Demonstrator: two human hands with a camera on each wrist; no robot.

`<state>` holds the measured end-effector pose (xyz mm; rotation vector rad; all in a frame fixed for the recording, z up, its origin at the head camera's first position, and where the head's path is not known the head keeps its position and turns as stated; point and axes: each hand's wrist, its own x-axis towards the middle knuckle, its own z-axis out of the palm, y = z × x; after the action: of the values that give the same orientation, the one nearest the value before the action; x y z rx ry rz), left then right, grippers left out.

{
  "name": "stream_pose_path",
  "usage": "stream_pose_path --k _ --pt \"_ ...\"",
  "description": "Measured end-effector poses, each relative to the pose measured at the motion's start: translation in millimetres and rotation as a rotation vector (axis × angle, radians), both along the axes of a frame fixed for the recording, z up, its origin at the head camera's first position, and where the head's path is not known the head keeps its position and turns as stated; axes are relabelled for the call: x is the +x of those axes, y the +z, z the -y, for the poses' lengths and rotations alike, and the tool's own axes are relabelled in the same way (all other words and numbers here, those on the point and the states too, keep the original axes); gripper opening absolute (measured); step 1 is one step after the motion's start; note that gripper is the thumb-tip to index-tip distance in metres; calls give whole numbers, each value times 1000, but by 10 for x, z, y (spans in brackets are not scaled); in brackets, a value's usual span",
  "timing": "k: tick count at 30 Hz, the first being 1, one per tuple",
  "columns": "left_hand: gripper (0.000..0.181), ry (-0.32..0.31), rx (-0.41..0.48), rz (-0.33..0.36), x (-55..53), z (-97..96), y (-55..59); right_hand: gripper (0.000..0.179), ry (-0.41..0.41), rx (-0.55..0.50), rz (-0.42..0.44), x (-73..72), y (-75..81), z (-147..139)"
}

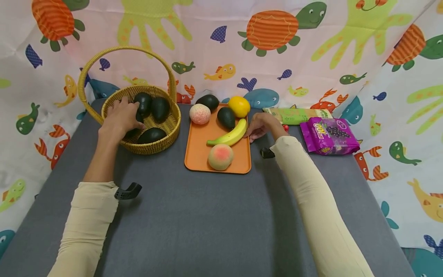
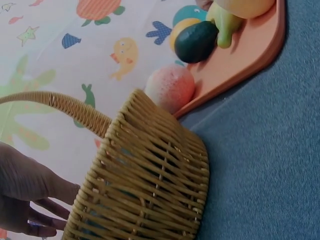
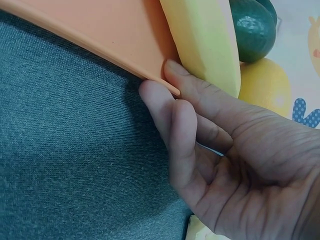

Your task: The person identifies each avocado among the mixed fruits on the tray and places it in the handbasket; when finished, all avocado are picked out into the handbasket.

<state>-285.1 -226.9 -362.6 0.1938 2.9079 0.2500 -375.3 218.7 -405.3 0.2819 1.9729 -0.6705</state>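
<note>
My left hand (image 1: pixel 119 115) reaches over the left side of a yellow wicker basket (image 1: pixel 173 130), fingers spread. Several dark green avocados (image 1: pixel 160 109) lie inside, some partly hidden beneath the hand. In the left wrist view, the basket wall (image 2: pixel 150 175) covers some fingertips. My right hand (image 1: pixel 261 125) pinches the right edge of an orange tray (image 1: pixel 194 154); the right wrist view shows the thumb (image 3: pixel 182 75) above the rim and fingers below. The tray carries a banana (image 1: pixel 230 134), a peach (image 1: pixel 220 157), a speckled pink fruit (image 1: pixel 200 114), a lemon (image 1: pixel 239 106) and two avocados (image 1: pixel 226 117).
Right of the tray, a purple pack with grapes pictured (image 1: pixel 332 136) lies before a long green packet (image 1: pixel 299 116). A small red thing (image 1: pixel 285 127) shows beside the right wrist. A printed sea-animal cloth (image 1: pixel 221 50) rises behind the grey table (image 1: pixel 200 223).
</note>
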Motion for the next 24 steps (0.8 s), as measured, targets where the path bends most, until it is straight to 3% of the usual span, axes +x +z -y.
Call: stream_pose_path --k 6,12,19,24 --pt "80 -18 80 -54 32 -79 59 19 -22 0 -14 -35 -74 -41" --pt "69 -26 186 -146 87 -297 127 19 -22 3 -6 -38 -77 -51" --pt "61 -104 254 -224 75 -640 155 18 -26 -6 -21 -20 -90 -49" --pt "58 -158 288 -261 2 -886 143 19 -22 -5 -34 -17 -106 -54"
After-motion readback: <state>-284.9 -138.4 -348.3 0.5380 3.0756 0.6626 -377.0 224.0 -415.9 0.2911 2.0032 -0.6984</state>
